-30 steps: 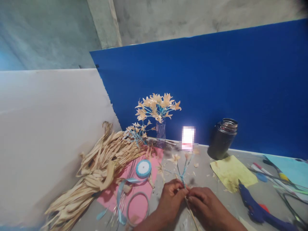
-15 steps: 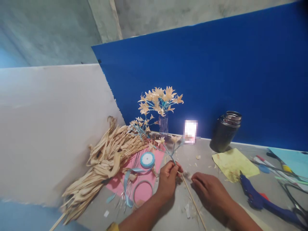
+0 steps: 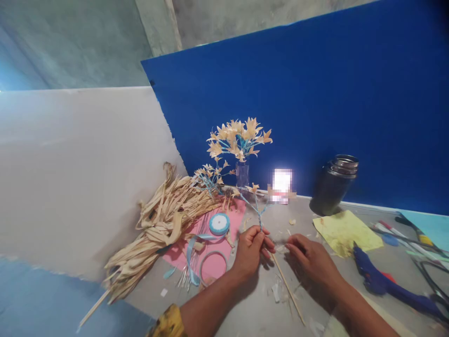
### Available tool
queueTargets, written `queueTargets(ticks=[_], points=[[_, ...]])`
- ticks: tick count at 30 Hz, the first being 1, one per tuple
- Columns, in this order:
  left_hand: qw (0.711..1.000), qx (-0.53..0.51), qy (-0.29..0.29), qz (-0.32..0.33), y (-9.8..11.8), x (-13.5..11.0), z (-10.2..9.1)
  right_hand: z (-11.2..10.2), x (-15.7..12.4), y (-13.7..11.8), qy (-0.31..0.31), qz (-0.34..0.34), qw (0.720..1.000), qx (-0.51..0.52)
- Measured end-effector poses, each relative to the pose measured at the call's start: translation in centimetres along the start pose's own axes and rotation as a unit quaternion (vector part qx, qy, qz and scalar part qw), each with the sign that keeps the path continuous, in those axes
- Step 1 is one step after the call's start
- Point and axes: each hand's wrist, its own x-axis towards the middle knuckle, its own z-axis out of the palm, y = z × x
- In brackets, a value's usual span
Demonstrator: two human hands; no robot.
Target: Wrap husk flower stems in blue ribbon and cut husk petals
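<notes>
My left hand (image 3: pixel 250 250) is closed round the stem of a small sprig of pale paper flowers (image 3: pixel 253 199) wrapped in light blue, held upright over the grey table (image 3: pixel 252 304). A thin wooden stick (image 3: pixel 287 288) runs from that hand down toward me. My right hand (image 3: pixel 308 260) rests on the table just right of the stick, fingers curled and pointing left; whether they pinch anything is unclear.
A pile of dried husk strips (image 3: pixel 161 229) lies left. Blue ribbon spool (image 3: pixel 219 223) sits on pink paper (image 3: pixel 206 255). Flower vase (image 3: pixel 242 173), dark steel flask (image 3: pixel 333 185), yellow paper (image 3: pixel 345 231), blue glue gun (image 3: pixel 382 285) and pens (image 3: pixel 396 231) are around. A blue board (image 3: pixel 315 103) stands behind.
My hands were together on the sprig; the right hand let go and moved right onto the table. The left hand lifted the sprig upright. The view shifted left and down.
</notes>
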Motion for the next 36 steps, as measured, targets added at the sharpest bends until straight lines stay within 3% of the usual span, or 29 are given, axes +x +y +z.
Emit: queueTargets(ticks=[6, 16, 20, 23, 26, 29, 36], points=[[1.000, -0.014, -0.012, 0.001, -0.6, 0.0, 0.1, 0.5, -0.1, 0.6, -0.033, -0.044, 0.999, 0.003], [0.999, 0.000, 0.038, 0.007, -1.4, 0.7, -0.3, 0.5, -0.1, 0.1, -0.065, -0.051, 0.996, -0.019], [0.992, 0.026, 0.115, 0.047, -0.2, 1.2, -0.7, 0.2, -0.2, -0.3, -0.078, -0.036, 0.996, -0.020], [0.987, 0.027, 0.142, 0.076, 1.9, 1.4, -1.5, 0.2, -0.1, -0.3, -0.087, -0.027, 0.996, -0.015], [0.982, 0.033, 0.153, 0.109, 4.5, 1.3, -2.9, 0.2, -0.1, -0.4, -0.092, -0.029, 0.995, -0.016], [0.968, 0.057, 0.204, 0.131, 6.2, 1.1, -5.5, 0.1, -0.3, -0.5, -0.088, -0.027, 0.996, -0.013], [0.940, 0.090, 0.311, 0.110, 5.7, 2.0, -12.6, 0.5, -0.5, -0.7, -0.096, -0.028, 0.995, -0.017]])
